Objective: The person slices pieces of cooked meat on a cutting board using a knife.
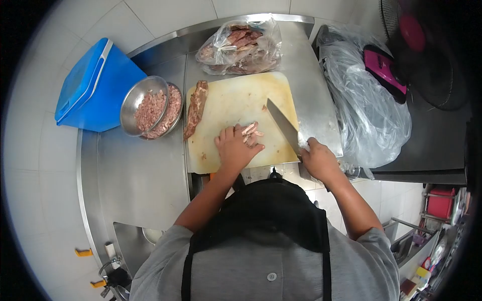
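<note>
On the yellowed cutting board [236, 93] lies a small bunch of cut meat strips [252, 130]. My left hand [235, 146] rests on the board against these strips, palm down, fingers and thumb spread apart. In my right hand [320, 160] is the handle of a large kitchen knife [284, 123]. Its broad blade points up and left over the board's right side, apart from the strips. A long piece of meat [196, 108] lies along the board's left edge. One small scrap [264, 108] sits near the knife tip.
Left of the board, two metal bowls [126, 114] hold chopped meat, one tilted over the other. A blue cooler box [103, 85] stands beside them. Behind the board sits a plastic bag of meat [241, 47]. Clear plastic bags [364, 110] and a fan [424, 60] are at the right.
</note>
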A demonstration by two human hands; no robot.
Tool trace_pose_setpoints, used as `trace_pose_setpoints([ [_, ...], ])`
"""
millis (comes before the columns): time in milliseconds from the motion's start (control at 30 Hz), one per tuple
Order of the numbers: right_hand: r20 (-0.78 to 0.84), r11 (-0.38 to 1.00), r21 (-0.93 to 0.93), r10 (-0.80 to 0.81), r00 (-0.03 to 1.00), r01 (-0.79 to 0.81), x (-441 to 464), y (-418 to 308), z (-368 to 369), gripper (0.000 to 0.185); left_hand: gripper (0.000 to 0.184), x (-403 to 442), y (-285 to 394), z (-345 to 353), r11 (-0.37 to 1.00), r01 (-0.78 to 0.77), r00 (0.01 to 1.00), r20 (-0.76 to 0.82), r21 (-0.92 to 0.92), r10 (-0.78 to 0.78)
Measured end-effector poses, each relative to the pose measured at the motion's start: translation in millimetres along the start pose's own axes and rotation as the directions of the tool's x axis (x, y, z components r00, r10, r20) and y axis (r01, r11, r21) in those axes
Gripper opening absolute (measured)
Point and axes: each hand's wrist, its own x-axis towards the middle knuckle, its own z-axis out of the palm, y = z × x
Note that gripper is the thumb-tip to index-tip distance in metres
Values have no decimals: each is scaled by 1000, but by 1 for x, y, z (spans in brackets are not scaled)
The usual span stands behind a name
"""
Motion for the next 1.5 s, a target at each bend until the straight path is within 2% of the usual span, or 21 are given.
trace_pose_setpoints([
  [67, -2, 991, -116, -74, 997, 73, 11, -11, 4, 26, 94, -2, -13, -8, 983, -182, 974, -133, 26, 184],
  [200, 90, 962, -222, -141, 986, 158, 29, -36, 30, 23, 96, -8, -32, 22, 973, -206, 976, -99, -103, 196],
  [267, 126, 955, -229, -162, 979, 187, 22, -49, 29, 22, 96, -9, -44, 38, 938, -326, 944, -85, -116, 317],
  [367, 157, 960, -208, -158, 975, 189, 16, -55, 21, 25, 93, -9, -39, 4, 921, -362, 927, -161, -142, 339],
  [433, 72, 990, -132, -49, 996, 58, 14, -52, 17, 28, 91, -2, -31, 0, 933, -320, 938, -198, -168, 286],
  [500, 23, 994, -89, -65, 998, 67, 17, -41, 19, 30, 88, 8, -31, 7, 939, -283, 943, -237, -193, 235],
  [600, -20, 998, -58, -27, 999, 26, 14, -33, 20, 33, 92, 17, -34, 20, 954, -272, 957, -139, -126, 255],
  [667, 3, 999, -44, 14, 1000, -14, 7, -32, 23, 33, 92, 20, -31, 9, 971, -162, 962, 191, -178, 196],
  [700, 25, 999, -23, 50, 998, -50, 5, -33, 24, 34, 92, 20, -31, 4, 968, -169, 960, 190, -186, 204],
  [767, 13, 998, -6, 69, 998, -69, -1, -33, 32, 32, 79, 12, -32, -3, 950, -253, 966, 12, -184, 259],
  [900, 32, 983, -90, 166, 986, -162, -8, -46, 37, 29, 71, 14, -37, -2, 941, -291, 956, -14, -171, 293],
  [967, -14, 990, -38, 136, 991, -137, -10, -43, 43, 29, 54, 16, -33, -2, 900, -396, 910, -205, -181, 360],
  [1000, -23, 988, -16, 152, 988, -153, -10, -42, 43, 29, 54, 21, -29, -2, 897, -399, 910, -199, -188, 363],
  [1067, -35, 987, 6, 162, 986, -162, -6, -37, 46, 29, 36, 43, -15, 3, 894, -430, 895, 71, -124, 440],
  [1100, -52, 987, 30, 159, 986, -158, -4, -36, 47, 29, 36, 54, -6, 10, 894, -429, 895, 74, -127, 440],
  [1167, -48, 984, 44, 175, 983, -173, -3, -42, 47, 30, 20, 76, 8, 23, 882, -467, 852, 296, 56, 432],
  [1300, -45, 978, 55, 202, 978, -200, 0, -36, 52, 32, 19, 111, 12, 28, 871, -488, 805, 417, 60, 422],
  [1367, -51, 979, 66, 196, 979, -193, 2, -32, 55, 32, 22, 131, -8, 37, 948, -244, 921, 259, -204, 292],
  [1400, -48, 977, 67, 204, 978, -200, 2, -32, 56, 33, 20, 139, -13, 30, 890, 9, 931, 329, -455, 159],
  [1433, -43, 976, 64, 210, 977, -207, 2, -31, 56, 34, 20, 149, -25, 35, 896, -1, 929, 332, -443, 165],
  [1500, -30, 975, 78, 212, 977, -209, 2, -30, 54, 36, 18, 163, -42, 43, 592, 202, 942, 320, -780, 101],
])
